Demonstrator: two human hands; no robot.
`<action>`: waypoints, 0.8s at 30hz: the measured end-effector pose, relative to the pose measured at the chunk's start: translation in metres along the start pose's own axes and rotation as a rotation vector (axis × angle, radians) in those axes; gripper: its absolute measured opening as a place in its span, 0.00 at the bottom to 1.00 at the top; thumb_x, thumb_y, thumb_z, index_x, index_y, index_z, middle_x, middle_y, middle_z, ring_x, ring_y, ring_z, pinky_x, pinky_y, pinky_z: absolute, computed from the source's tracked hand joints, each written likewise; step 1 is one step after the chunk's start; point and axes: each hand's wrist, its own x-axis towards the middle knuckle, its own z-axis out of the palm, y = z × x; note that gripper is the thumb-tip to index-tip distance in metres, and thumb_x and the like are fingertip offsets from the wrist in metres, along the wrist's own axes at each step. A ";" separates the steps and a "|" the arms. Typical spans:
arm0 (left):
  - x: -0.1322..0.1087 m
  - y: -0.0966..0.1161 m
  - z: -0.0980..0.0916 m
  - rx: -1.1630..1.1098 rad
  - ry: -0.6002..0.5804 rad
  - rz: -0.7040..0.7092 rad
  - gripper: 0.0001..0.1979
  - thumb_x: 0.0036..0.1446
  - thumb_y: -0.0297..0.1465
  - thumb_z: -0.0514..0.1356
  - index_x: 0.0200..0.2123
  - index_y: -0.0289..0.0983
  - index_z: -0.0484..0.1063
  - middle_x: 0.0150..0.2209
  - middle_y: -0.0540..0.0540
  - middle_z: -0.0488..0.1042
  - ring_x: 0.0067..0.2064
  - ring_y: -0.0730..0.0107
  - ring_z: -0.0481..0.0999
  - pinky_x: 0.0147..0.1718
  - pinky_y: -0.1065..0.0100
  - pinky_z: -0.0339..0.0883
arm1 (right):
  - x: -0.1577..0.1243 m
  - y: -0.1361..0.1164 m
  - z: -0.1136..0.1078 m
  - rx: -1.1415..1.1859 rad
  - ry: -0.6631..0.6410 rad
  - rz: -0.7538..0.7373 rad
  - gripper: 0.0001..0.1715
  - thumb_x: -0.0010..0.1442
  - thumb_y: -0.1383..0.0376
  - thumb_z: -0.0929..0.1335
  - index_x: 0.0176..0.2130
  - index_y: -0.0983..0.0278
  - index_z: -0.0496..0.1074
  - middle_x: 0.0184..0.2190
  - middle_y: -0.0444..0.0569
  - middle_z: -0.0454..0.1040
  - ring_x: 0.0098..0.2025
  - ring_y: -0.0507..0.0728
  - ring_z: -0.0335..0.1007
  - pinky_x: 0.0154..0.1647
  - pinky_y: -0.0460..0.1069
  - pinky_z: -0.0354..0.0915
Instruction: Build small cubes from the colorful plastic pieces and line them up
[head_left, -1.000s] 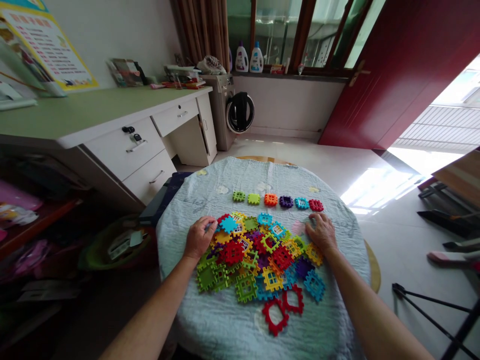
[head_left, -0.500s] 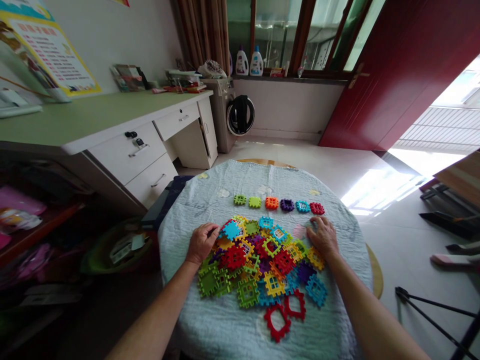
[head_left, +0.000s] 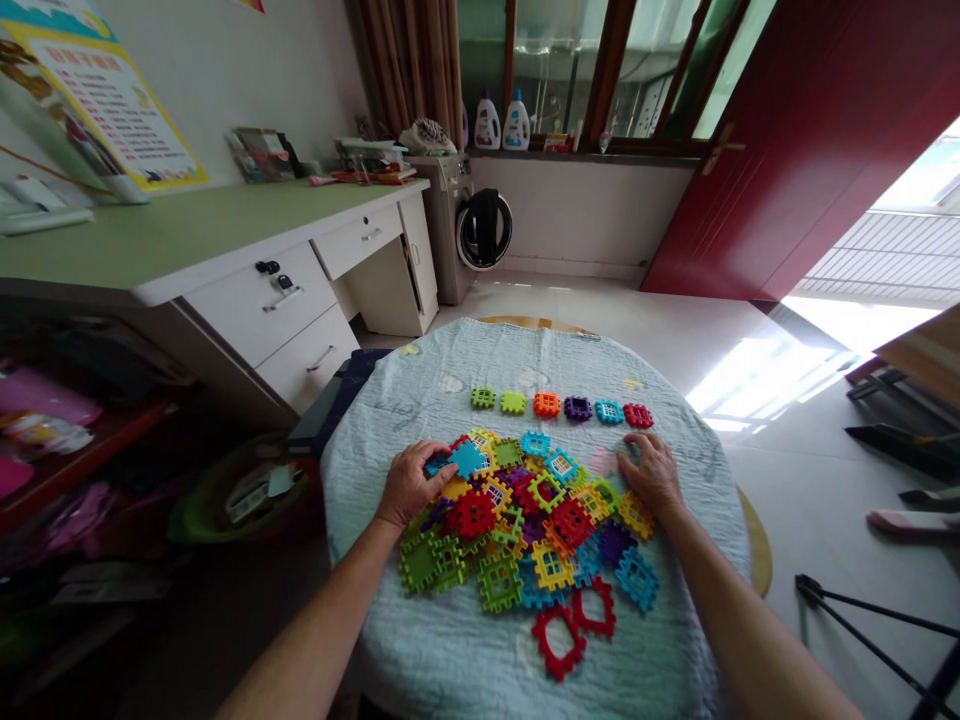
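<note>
My left hand [head_left: 411,484] is at the left side of a heap of plastic interlocking building tiles [head_left: 525,500]. A blue interlocking tile [head_left: 437,463] shows between its thumb and fingers, partly hidden by them. Against the fingertips lies a solid light-blue tile [head_left: 468,457]. My right hand [head_left: 654,474] rests on the cloth at the heap's right edge, thumb and fingers apart, with nothing in it. A yellow tile [head_left: 636,514] is close below it. Beyond the heap is a row of small block-like shapes, including green, orange [head_left: 547,404], purple [head_left: 578,408], blue and red [head_left: 638,415] ones.
A pale blue cloth [head_left: 397,410] covers the round table. Two red frame-like tiles [head_left: 559,643] lie near its front. To the left are a desk [head_left: 225,225] and a basin [head_left: 187,510]. A washing machine [head_left: 444,230] stands behind, and tripod legs [head_left: 862,603] at right.
My left hand has spread its thumb and fingers and reached slightly right, around a blue tile. The right hand stays by the heap's right edge. The whole view has shifted a little.
</note>
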 end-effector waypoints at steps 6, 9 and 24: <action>0.000 -0.011 0.006 -0.193 0.115 -0.178 0.20 0.60 0.47 0.53 0.41 0.38 0.75 0.37 0.47 0.79 0.39 0.64 0.77 0.41 0.67 0.70 | -0.011 -0.040 -0.020 0.408 -0.040 0.105 0.19 0.54 0.56 0.64 0.43 0.61 0.73 0.43 0.51 0.75 0.46 0.60 0.70 0.48 0.57 0.65; 0.000 -0.012 0.006 -0.223 0.144 -0.209 0.20 0.60 0.47 0.52 0.39 0.39 0.75 0.35 0.49 0.79 0.38 0.65 0.77 0.39 0.69 0.69 | -0.032 -0.085 -0.028 0.487 -0.136 -0.064 0.14 0.57 0.59 0.64 0.42 0.59 0.74 0.40 0.49 0.76 0.44 0.58 0.71 0.50 0.57 0.64; -0.001 -0.018 0.006 -0.077 0.403 -0.098 0.11 0.56 0.33 0.55 0.41 0.38 0.72 0.48 0.40 0.70 0.55 0.57 0.68 0.53 0.55 0.66 | -0.051 -0.185 -0.010 0.317 -0.272 -0.334 0.10 0.59 0.71 0.65 0.39 0.60 0.74 0.39 0.49 0.77 0.45 0.60 0.68 0.49 0.55 0.62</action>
